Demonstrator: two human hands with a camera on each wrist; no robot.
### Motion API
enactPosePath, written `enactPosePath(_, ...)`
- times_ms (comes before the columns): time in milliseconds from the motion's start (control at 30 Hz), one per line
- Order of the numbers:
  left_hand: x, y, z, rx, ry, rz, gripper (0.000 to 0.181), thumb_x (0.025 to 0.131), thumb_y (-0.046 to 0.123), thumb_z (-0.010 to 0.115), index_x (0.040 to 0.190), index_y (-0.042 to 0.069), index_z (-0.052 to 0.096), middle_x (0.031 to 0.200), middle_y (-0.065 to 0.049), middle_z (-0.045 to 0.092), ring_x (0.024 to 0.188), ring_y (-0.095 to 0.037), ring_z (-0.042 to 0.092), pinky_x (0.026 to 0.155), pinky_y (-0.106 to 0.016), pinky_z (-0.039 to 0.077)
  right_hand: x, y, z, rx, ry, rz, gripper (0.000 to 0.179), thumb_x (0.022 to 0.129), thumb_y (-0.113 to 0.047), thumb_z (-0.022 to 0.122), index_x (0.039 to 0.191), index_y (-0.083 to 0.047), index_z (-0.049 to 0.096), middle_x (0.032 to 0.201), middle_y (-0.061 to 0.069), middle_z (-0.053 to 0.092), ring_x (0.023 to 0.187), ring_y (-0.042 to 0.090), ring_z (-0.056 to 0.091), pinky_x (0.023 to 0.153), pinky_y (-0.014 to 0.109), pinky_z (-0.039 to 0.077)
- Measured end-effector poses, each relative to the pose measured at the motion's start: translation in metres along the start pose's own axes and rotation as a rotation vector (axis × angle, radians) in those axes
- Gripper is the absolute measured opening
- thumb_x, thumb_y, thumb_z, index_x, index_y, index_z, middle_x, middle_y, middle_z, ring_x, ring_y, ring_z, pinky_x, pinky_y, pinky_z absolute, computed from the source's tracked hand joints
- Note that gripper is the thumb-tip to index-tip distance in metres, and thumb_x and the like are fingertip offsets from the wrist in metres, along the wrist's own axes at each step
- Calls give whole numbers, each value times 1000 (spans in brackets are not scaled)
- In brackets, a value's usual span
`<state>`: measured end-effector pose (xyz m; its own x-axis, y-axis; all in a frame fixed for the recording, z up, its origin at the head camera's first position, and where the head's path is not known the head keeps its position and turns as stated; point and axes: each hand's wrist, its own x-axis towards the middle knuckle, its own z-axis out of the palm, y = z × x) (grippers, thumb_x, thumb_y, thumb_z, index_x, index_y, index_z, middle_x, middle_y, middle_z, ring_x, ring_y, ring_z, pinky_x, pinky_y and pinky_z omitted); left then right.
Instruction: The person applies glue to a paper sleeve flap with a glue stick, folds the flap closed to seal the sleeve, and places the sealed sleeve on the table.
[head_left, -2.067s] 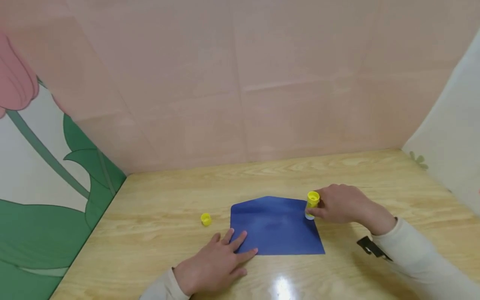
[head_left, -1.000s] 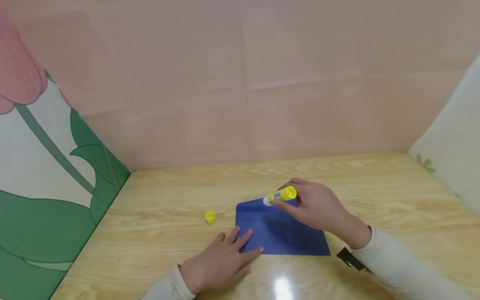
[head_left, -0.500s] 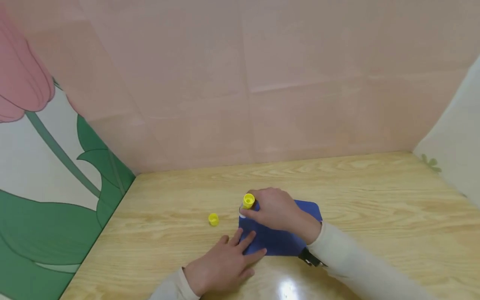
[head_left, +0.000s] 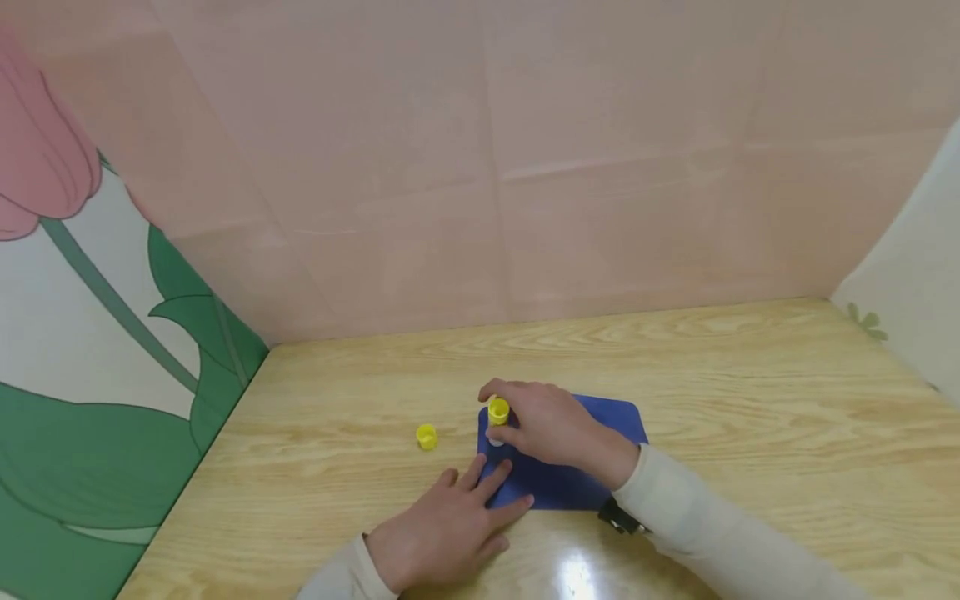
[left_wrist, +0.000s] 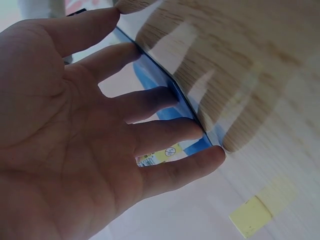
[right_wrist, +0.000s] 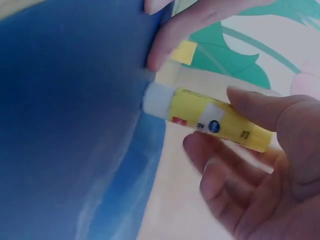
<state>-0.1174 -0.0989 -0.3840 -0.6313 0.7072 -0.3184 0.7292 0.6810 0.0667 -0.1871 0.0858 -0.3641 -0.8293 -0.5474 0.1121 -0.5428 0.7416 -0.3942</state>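
Note:
A blue envelope lies flat on the table, its flap unfolded towards the far side. My left hand rests on its lower left corner with fingers spread. Near the upper left corner, my right hand pinches a yellow glue stick between thumb and fingers. The white end of the glue stick points down and touches the envelope by the flap fold, as the right wrist view shows. Whitish streaks run along the flap. Left of the envelope sits the yellow cap, off the stick.
The wooden table reaches back to a pink cloth backdrop. A flower-patterned panel stands at the left, a pale panel at the right. A black strap piece hangs by my right cuff.
My right hand has carried the glue stick from the envelope's right edge across the flap to its left corner, then slightly nearer me. The left hand has stayed on the envelope.

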Motion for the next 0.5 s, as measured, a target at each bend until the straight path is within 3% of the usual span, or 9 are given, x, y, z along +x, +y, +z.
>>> enactPosePath(100, 0, 0, 0, 2, 7, 1, 49, 104, 47, 44, 152, 45, 32, 164, -5, 27, 149, -40, 29, 106, -59, 43, 1, 4, 1, 45, -21, -82, 24, 94, -28, 70, 113, -18, 61, 75, -10, 62, 61, 3, 54, 58, 24, 45)
enactPosePath(200, -1, 0, 1, 18, 22, 2, 50, 105, 46, 43, 153, 44, 31, 164, -6, 27, 149, -40, 29, 106, -59, 43, 1, 6, 3, 54, -29, -137, 17, 95, -24, 68, 108, -17, 58, 73, -9, 59, 59, 3, 50, 56, 22, 43)
enactPosePath(500, -3, 0, 1, 20, 32, 1, 50, 104, 46, 45, 152, 44, 33, 164, -7, 29, 148, -40, 31, 106, -58, 43, -1, 10, 6, 40, -5, -124, 20, 95, -23, 67, 106, -18, 51, 74, -7, 60, 59, 5, 51, 54, 22, 42)
